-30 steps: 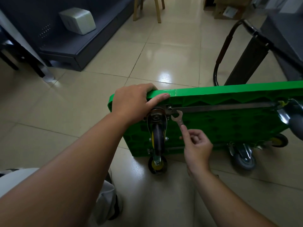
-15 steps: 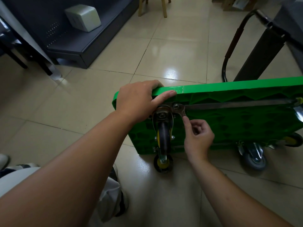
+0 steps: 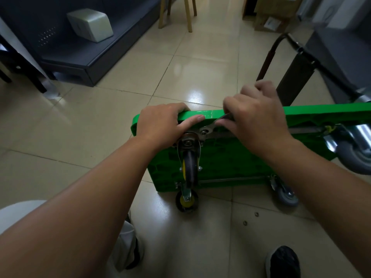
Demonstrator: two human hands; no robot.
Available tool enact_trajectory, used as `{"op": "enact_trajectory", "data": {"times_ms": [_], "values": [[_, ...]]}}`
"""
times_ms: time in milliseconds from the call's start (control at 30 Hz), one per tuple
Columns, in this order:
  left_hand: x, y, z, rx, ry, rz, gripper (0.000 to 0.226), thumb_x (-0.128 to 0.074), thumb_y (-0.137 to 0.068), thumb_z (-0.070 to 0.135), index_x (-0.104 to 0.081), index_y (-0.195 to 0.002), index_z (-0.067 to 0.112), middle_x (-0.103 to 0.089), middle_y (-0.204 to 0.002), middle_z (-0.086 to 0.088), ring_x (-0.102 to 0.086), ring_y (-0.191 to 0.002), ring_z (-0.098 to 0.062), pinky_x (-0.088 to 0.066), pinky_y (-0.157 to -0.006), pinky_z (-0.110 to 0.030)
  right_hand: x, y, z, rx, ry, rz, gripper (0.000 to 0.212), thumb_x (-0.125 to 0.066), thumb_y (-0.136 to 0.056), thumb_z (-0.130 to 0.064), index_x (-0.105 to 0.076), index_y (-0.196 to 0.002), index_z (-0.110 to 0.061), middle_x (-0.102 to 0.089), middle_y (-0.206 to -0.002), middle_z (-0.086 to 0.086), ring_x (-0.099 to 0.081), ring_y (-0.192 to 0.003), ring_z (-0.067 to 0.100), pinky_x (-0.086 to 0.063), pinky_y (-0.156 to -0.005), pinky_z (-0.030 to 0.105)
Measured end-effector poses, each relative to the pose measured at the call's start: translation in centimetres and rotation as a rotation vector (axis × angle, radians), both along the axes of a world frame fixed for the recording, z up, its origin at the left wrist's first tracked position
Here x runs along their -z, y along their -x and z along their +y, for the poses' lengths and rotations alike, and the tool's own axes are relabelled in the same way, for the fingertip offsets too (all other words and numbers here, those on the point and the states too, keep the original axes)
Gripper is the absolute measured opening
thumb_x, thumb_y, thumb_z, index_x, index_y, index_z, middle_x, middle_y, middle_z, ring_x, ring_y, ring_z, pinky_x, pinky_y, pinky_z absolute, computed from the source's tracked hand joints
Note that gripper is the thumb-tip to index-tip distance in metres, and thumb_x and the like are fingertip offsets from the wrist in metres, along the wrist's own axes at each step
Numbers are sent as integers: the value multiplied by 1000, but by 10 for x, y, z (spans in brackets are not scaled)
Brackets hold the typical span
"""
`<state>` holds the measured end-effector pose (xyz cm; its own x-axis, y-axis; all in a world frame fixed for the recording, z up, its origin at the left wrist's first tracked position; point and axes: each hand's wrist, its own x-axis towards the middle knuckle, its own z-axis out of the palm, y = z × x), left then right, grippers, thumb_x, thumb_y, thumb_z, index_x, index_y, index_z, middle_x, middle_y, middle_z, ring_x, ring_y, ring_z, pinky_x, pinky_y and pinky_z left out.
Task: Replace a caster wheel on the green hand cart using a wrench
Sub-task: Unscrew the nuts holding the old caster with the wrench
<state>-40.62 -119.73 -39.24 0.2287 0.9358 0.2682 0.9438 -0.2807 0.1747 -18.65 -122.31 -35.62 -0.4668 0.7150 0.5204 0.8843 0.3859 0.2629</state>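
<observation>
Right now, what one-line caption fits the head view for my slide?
Left hand steadies the green cart on its side while the right hand holds a wrench on a caster bolt.

**Crowded mount, open floor**

The left hand (image 3: 160, 125), gripping the cart (image 3: 241, 161) edge, and the right hand (image 3: 255, 121), holding the wrench (image 3: 209, 129), are crowding the caster (image 3: 189, 169) mount. Bare floor (image 3: 96, 125) is lying open leftward; the handle (image 3: 268, 59) is blocking passage behind.

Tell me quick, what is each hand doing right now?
Left hand: grips the green cart by its top edge.
Right hand: holds the wrench, head at the caster wheel mount.
</observation>
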Motion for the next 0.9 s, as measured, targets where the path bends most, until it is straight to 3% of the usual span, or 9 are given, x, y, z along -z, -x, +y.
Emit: {"op": "enact_trajectory", "data": {"times_ms": [67, 133, 200, 267, 367, 467, 567, 767, 900], "values": [[0, 0, 0, -3, -3, -6, 78, -17, -81, 89, -68, -112, 37, -69, -85, 9, -62, -74, -16, -37, -56, -31, -11, 3, -1, -28, -11, -110, 38, -80, -76, -45, -62, -84, -12, -69, -76, 9, -58, -81, 30, -30, -89, 42], [0, 0, 1, -2, -1, -14, 82, -14, -79, 90, -68, -113, 38, -69, -86, 9, -62, -75, -16, -36, -56, -30, -11, -3, -7, -9, 20, -20, 39, -79, -75, -49, -63, -82, -14, -67, -75, 7, -56, -81, 28, -30, -86, 40], [0, 0, 1, -8, 3, -13, 83, -13, -77, 90, -67, -112, 38, -70, -88, 10, -62, -76, -15, -35, -57, -31, 0, -13, -16, 82, 150, 275, 41, -74, -73, -59, -65, -81, -21, -63, -78, -1, -52, -87, 25, -31, -82, 36], [-1, 1, 1, -14, 3, -15, 78, -17, -80, 89, -67, -111, 39, -70, -88, 10, -62, -78, -16, -33, -58, -31, 16, -15, -28, 136, 353, 713, 39, -74, -74, -63, -67, -83, -26, -63, -79, -10, -56, -90, 20, -43, -80, 37], [-1, 1, 1, -8, 0, -12, 70, -24, -84, 88, -67, -109, 38, -69, -86, 9, -62, -77, -17, -30, -57, -32, 50, 3, -42, 128, 432, 1397, 29, -81, -79, -40, -69, -86, -14, -71, -81, 0, -68, -77, 18, -58, -70, 30], [-1, 1, 1, -8, 8, -16, 69, -26, -85, 87, -67, -111, 37, -69, -87, 9, -62, -77, -17, -30, -57, -32, 91, 24, -52, 203, 408, 1730, 28, -79, -76, -37, -65, -80, -13, -68, -74, 3, -64, -66, 10, -51, -61, 19], [0, 1, 2, -17, 2, -8, 71, -25, -84, 88, -67, -113, 38, -69, -87, 9, -63, -77, -15, -33, -57, -31, 123, 36, -58, 233, 465, 1829, 26, -79, -78, -32, -63, -78, -12, -66, -70, 3, -63, -64, 6, -48, -60, 14], [-1, 0, 0, -28, -1, -5, 67, -28, -86, 85, -68, -113, 39, -63, -82, 13, -58, -73, -12, -26, -52, -28, 155, 43, -53, 262, 503, 1887, 22, -78, -85, -27, -63, -82, -11, -70, -79, 13, -67, -74, 15, -51, -65, 16], [-1, 1, 0, -27, -13, -5, 65, -30, -87, 84, -68, -113, 39, -65, -84, 13, -59, -75, -13, -27, -53, -30, 159, 53, -41, 267, 390, 1926, 21, -78, -85, -28, -62, -81, -15, -69, -79, 12, -65, -73, 15, -51, -66, 19]]}}
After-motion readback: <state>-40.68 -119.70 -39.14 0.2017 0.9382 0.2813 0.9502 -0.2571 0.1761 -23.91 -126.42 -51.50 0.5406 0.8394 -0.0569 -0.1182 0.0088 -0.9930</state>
